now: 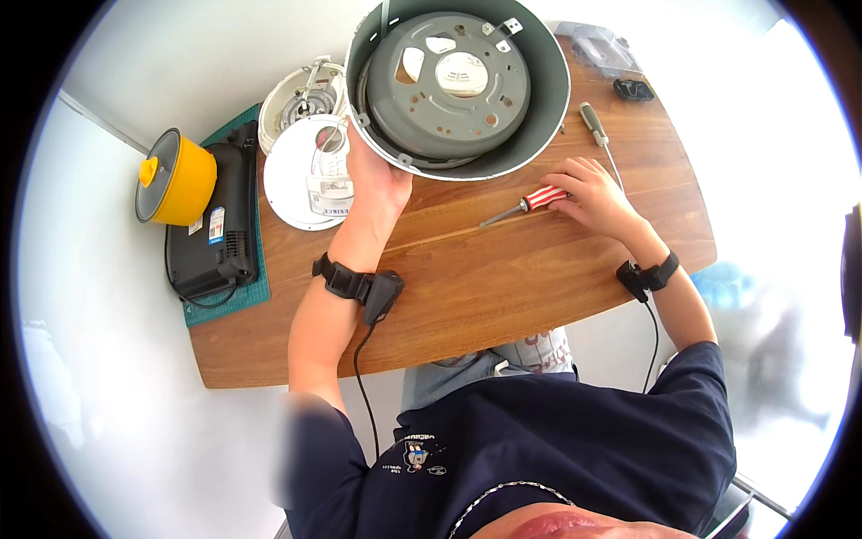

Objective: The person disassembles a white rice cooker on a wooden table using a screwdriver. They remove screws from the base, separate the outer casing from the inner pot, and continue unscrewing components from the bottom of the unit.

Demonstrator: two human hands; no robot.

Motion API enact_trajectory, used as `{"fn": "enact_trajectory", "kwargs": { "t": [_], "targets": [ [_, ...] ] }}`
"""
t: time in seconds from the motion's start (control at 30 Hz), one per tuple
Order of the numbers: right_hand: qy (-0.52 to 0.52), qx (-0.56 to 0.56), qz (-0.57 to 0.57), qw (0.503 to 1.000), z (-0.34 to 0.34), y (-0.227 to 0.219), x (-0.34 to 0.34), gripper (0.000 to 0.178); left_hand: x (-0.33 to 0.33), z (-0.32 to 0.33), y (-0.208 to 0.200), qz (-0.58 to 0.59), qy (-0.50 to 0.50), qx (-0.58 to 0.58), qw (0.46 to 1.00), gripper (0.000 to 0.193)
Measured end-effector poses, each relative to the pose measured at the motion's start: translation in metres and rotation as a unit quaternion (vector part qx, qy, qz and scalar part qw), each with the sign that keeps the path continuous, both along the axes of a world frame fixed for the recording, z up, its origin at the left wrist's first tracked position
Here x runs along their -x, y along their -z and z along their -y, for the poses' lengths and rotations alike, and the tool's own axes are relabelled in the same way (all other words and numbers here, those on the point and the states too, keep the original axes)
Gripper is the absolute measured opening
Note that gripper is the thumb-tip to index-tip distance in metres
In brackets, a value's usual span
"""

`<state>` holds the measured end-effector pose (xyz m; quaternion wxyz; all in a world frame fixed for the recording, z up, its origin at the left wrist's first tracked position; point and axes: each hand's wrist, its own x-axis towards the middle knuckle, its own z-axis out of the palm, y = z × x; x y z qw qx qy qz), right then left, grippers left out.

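My left hand (377, 172) grips the rim of a large round grey metal appliance housing (426, 117), tilted up at the far middle of the table. Its hollow inside faces me, showing a round metal pan with several holes. The fingers behind the rim are partly hidden. Over the table to the right, my right hand (594, 199) is closed around the handle end of a red-and-white striped screwdriver (542, 198). Its metal tip points left, close to the wood. Beyond this hand lies a second screwdriver (593, 124) with a grey handle.
Left of the housing, a white round cover (292, 184) with a wire lies before a white round base part (292, 103). A yellow pot (186, 180) sits on a black appliance (238, 193) over a green mat (256, 289). A black object (634, 90) and clear plastic packaging (597, 49) occupy the table's far right.
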<state>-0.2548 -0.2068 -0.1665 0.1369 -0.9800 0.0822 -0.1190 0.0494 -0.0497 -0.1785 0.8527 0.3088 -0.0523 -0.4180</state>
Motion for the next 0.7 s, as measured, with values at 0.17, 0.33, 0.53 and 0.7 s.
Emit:
{"fn": "enact_trajectory", "kwargs": {
  "t": [0.17,0.33,0.53,0.7],
  "targets": [
    [0.069,-0.104,0.046,0.991,-0.006,-0.007,0.008,0.036,-0.004,-0.004,-0.010,0.050,-0.036,0.011,0.998,0.046],
    [0.144,-0.245,0.093,0.954,0.014,-0.031,0.052,0.030,-0.007,-0.030,-0.066,0.153,-0.117,-0.010,0.981,0.052],
    [0.319,-0.323,0.318,0.833,0.044,-0.038,0.076,0.026,-0.009,-0.060,-0.080,0.491,-0.214,-0.014,0.845,0.064],
    [0.206,-0.395,0.422,0.790,0.037,-0.085,0.032,0.033,0.018,-0.053,-0.075,0.753,-0.280,0.043,0.594,0.058]
  ]
}}
